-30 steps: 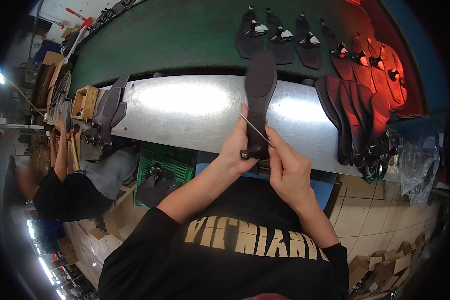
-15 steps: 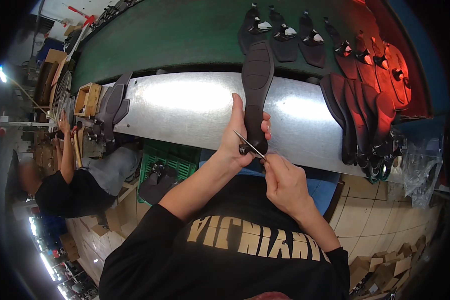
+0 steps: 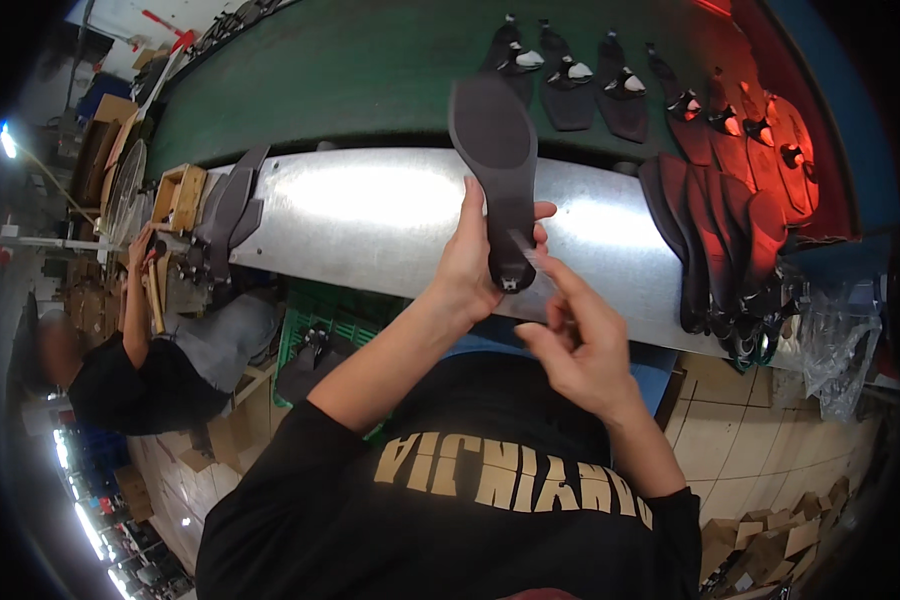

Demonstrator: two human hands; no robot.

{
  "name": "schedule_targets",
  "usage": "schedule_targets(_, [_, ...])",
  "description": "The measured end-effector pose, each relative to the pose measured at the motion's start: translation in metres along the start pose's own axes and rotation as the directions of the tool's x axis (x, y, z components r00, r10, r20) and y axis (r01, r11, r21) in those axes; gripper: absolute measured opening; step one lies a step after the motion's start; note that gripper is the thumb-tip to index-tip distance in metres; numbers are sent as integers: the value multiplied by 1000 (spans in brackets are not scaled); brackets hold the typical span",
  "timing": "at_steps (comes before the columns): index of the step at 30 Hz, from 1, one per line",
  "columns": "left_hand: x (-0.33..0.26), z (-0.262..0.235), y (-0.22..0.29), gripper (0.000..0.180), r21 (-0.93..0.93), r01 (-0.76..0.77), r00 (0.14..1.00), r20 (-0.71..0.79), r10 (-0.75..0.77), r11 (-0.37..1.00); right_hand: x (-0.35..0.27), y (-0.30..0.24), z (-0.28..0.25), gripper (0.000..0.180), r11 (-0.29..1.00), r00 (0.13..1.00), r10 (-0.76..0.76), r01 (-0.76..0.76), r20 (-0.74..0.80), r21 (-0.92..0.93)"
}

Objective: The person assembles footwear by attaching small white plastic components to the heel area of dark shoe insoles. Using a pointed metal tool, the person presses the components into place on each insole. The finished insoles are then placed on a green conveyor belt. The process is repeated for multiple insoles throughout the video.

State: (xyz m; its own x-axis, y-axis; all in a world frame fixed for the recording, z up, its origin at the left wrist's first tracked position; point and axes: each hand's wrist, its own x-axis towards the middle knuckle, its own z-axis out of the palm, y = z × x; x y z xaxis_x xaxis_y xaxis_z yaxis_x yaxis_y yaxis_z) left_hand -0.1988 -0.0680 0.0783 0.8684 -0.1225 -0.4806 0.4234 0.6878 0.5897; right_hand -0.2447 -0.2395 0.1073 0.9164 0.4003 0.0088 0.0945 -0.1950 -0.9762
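My left hand (image 3: pixel 464 255) is closed round the narrow end of a dark shoe sole (image 3: pixel 495 140), its thumb along one side and fingertips showing at the other. The sole is upright over the metal bench, its broad rounded end pointing away from me and a smooth face with a raised border showing. At its near end sits a small shiny metal fitting (image 3: pixel 510 284). My right hand (image 3: pixel 585 345) is just right of that end, forefinger stretched toward the sole and other fingers curled. At its fingertip, a thin metal tool (image 3: pixel 522 246) is smeared by motion.
Sandal parts with shiny trims (image 3: pixel 570 75) lie on the green belt (image 3: pixel 310 70). Stacked dark soles (image 3: pixel 705 230) occupy the right end of the metal bench (image 3: pixel 370 205), others (image 3: pixel 232 215) the left. A green crate (image 3: pixel 295 325) stands below; a co-worker (image 3: pixel 150 360) is at left.
The sole has been turned over, from its ridged face to the smooth bordered one. My right hand has moved slightly right, its forefinger stretching out; the tool has shifted away from my left palm.
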Motion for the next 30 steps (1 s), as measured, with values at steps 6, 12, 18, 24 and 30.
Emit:
schedule_targets(6, [-4, -12, -24, 68, -146, 177, 959, 250, -137, 973, 16, 33, 19, 34, 959, 945, -282, 275, -168, -64])
schedule_targets(12, [-24, 0, -15, 51, -72, 252, 943, 240, -229, 965, 16, 35, -2, 20, 969, 935, -224, 245, -273, 44])
schedule_targets(18, [-24, -3, -18, 53, 66, 29, 960, 278, -46, 997, 13, 36, -11, 34, 891, 963, 101, 24, -249, 454])
schedule_targets(24, [-16, -13, -20, 72, 173, -160, 965, 236, 117, 972, -6, 33, -14, 55, 783, 970, 239, -214, 35, 585])
schedule_targets(30, [-17, -10, -29, 79, 196, -276, 940, 261, 221, 941, -9, 31, -6, 61, 531, 925, 291, -367, 243, 763])
